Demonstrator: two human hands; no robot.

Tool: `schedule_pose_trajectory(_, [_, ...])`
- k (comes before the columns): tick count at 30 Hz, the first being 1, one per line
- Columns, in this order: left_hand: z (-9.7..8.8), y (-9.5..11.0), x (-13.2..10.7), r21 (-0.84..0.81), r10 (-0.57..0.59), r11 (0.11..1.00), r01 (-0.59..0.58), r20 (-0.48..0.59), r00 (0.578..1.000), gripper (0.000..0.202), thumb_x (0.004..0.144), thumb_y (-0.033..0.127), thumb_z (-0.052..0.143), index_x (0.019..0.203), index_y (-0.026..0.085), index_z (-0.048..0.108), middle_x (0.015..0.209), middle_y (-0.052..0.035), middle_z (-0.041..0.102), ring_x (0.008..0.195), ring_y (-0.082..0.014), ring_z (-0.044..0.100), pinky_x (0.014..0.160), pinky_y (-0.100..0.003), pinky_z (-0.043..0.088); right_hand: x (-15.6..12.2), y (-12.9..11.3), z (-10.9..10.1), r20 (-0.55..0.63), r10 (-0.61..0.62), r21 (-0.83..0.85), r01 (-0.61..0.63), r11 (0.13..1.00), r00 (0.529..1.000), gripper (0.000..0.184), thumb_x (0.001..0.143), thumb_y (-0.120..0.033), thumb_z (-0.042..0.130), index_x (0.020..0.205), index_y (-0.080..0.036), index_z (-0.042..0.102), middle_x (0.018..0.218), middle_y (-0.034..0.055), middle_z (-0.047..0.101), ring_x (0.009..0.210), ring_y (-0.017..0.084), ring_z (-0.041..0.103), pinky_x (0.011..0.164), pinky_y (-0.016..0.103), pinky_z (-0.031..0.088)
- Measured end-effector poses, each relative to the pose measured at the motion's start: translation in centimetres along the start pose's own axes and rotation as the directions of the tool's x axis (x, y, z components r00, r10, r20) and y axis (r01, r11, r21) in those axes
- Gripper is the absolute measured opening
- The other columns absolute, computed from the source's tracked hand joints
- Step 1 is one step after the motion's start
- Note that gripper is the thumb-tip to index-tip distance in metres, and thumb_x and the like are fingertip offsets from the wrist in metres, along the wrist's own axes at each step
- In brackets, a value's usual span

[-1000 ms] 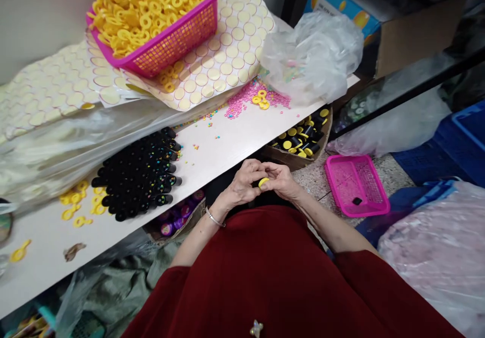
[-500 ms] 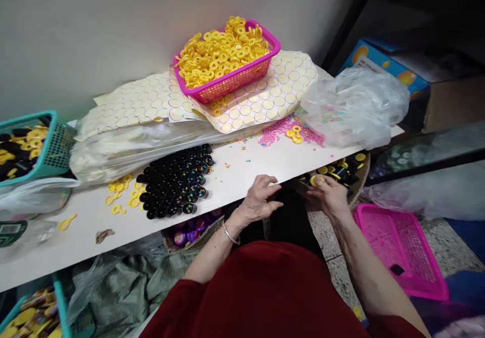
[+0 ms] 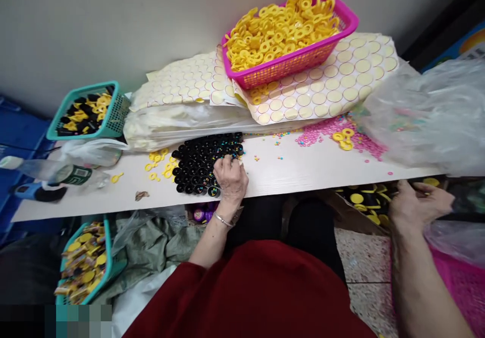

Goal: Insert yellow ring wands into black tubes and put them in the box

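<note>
The left hand [image 3: 230,176] has now reached the black cups [image 3: 193,169] left of centre on the tabletop [image 3: 295,176], fingers curled, the right hand [image 3: 420,204] now over yellow-capped pieces [image 3: 356,199] at near right, either hold impossible to tell, so work spans both groups

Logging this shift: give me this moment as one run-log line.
left hand: at black tubes; right hand: at black-and-yellow pieces; grip: unclear for both; upper pink basket: heaped with yellow rings

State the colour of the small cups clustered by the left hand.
Black: the cups by the left hand show best in the head view.
</note>
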State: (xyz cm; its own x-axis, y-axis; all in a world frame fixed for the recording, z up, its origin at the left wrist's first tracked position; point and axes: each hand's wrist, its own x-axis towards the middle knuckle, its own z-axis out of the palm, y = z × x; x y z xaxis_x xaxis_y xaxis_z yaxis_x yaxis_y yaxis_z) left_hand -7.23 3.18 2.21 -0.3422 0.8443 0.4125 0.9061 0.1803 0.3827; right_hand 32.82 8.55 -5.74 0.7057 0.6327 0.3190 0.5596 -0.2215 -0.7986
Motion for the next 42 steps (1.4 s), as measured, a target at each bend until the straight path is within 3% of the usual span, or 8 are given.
schedule_pose_trajectory(3, [-0.4,-0.3,1.9,0.076,-0.019,0.997,0.013,0.074,0.997,0.021,0.08,0.03,0.057,0.095,0.017,0.061,0.134,-0.0187,0.046,0.125,-0.0384,0.035,0.097,-0.055,0.03,-1.8,-4.5,0.5,0.03,-0.343,-0.062,0.345,0.937,0.939,0.017,0.07,-0.035,0.062,0.082,-0.024,0.059,0.087,0.0167,0.061,0.097,0.034,0.057,0.08,0.051,0.046])
schedule_pose_trajectory(6, [0.2,0.1,4.0,0.149,0.006,0.988,-0.035,0.187,0.982,0.025,0.08,0.027,0.055,0.103,0.016,0.06,0.14,-0.0196,0.041,0.132,-0.0408,0.028,0.1,-0.059,0.027,-3.1,-8.3,2.6,0.265,-0.414,0.053,0.416,0.908,0.871,0.015,0.074,-0.035,0.054,0.079,-0.02,0.058,0.089,0.011,0.059,0.076,0.023,0.058,0.068,0.041,0.048])
schedule_pose_trajectory(12, [1.6,0.1,5.3,0.234,0.048,0.965,-0.119,0.288,0.956,0.024,0.079,0.017,0.048,0.098,0.016,0.064,0.13,-0.0196,0.049,0.131,-0.0407,0.03,0.098,-0.06,0.028,-5.4,-11.9,7.2,0.61,-0.533,0.217,0.523,0.824,0.586,0.014,0.079,-0.027,0.047,0.075,-0.02,0.059,0.083,0.0062,0.058,0.078,0.019,0.055,0.072,0.032,0.045])
schedule_pose_trajectory(18, [1.7,-0.4,5.5,0.195,0.097,0.969,-0.15,0.259,0.961,0.019,0.075,0.014,0.048,0.086,0.017,0.062,0.126,-0.0143,0.052,0.131,-0.0372,0.032,0.099,-0.056,0.027,-5.9,-13.7,11.2,0.475,-0.392,-0.087,0.486,0.87,0.788,0.025,0.079,-0.019,0.044,0.097,-0.015,0.06,0.107,0.0152,0.054,0.097,0.028,0.049,0.082,0.041,0.042])
schedule_pose_trajectory(25, [0.6,1.1,5.3,0.07,0.158,0.98,-0.184,0.282,0.946,0.013,0.08,0.018,0.048,0.085,0.016,0.06,0.109,-0.0154,0.06,0.116,-0.0329,0.046,0.093,-0.047,0.037,-4.8,-14.0,13.3,0.613,-0.47,-0.012,0.602,0.798,0.635,0.015,0.082,-0.022,0.045,0.081,-0.016,0.059,0.099,0.0151,0.054,0.095,0.028,0.046,0.081,0.041,0.041])
schedule_pose_trajectory(33, [2.9,4.8,2.3,-0.196,0.347,0.938,-0.286,0.502,0.792,0.007,0.078,0.02,0.052,0.082,0.018,0.057,0.086,-0.0062,0.062,0.083,-0.021,0.059,0.072,-0.031,0.044,-7.2,-12.4,10.7,0.596,-0.593,0.166,0.639,0.751,0.541,0.016,0.083,-0.027,0.05,0.069,-0.021,0.054,0.084,0.0081,0.053,0.085,0.023,0.049,0.073,0.035,0.043])
schedule_pose_trajectory(39, [5.2,4.9,0.7,-0.369,0.35,0.908,-0.199,0.406,0.844,0.02,0.076,0.022,0.057,0.095,0.019,0.055,0.092,-0.0046,0.063,0.084,-0.0188,0.06,0.074,-0.03,0.047,-6.6,-11.3,9.3,0.474,-0.582,0.355,0.461,0.813,0.661,0.011,0.079,-0.016,0.047,0.071,-0.022,0.052,0.077,0.0035,0.052,0.077,0.018,0.052,0.073,0.034,0.045])
schedule_pose_trajectory(42, [6.7,4.5,0.1,-0.517,0.346,0.844,-0.145,0.319,0.882,0.031,0.075,0.026,0.061,0.105,0.017,0.054,0.096,-0.0048,0.064,0.086,-0.0175,0.061,0.076,-0.029,0.049,-6.5,-11.1,9.1,0.516,-0.571,0.396,0.414,0.82,0.638,0.006,0.075,-0.018,0.053,0.071,-0.021,0.054,0.08,0.0029,0.052,0.073,0.017,0.052,0.068,0.033,0.046])
